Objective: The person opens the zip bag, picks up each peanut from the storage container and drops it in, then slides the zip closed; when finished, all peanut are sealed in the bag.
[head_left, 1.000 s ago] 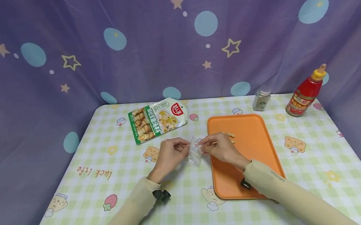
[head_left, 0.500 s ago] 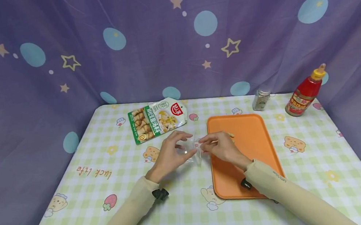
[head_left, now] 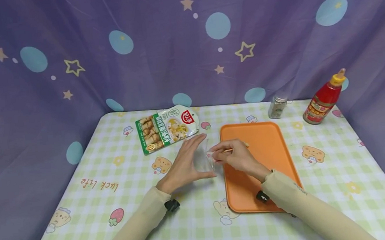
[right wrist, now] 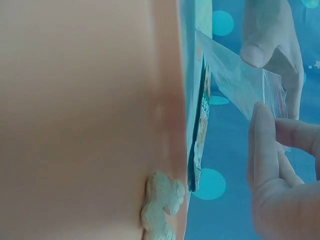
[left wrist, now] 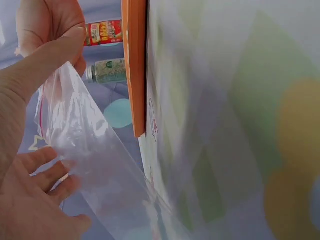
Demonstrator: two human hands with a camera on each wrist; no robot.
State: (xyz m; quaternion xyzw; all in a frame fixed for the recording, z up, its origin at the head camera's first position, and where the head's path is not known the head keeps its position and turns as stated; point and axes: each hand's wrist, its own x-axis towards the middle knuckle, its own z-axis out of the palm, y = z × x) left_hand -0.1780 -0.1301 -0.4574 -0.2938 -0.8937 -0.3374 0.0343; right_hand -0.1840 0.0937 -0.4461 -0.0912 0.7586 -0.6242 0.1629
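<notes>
A clear plastic bag (left wrist: 90,135) is held up between the hands over the counter (head_left: 131,204), just left of the orange tray (head_left: 271,170). The right hand (head_left: 236,156) pinches the bag near its top edge. The left hand (head_left: 184,164) has its fingers and thumb spread wide apart around the bag. Peanuts (right wrist: 160,205) lie on the tray; a food packet (head_left: 169,129) lies flat behind the left hand. A small jar (head_left: 278,108) and a red bottle (head_left: 323,100) stand beyond the tray.

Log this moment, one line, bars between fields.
left hand: spread by clear zip bag, contact unclear | right hand: pinches bag's edge | orange tray: holds peanut-like pieces
</notes>
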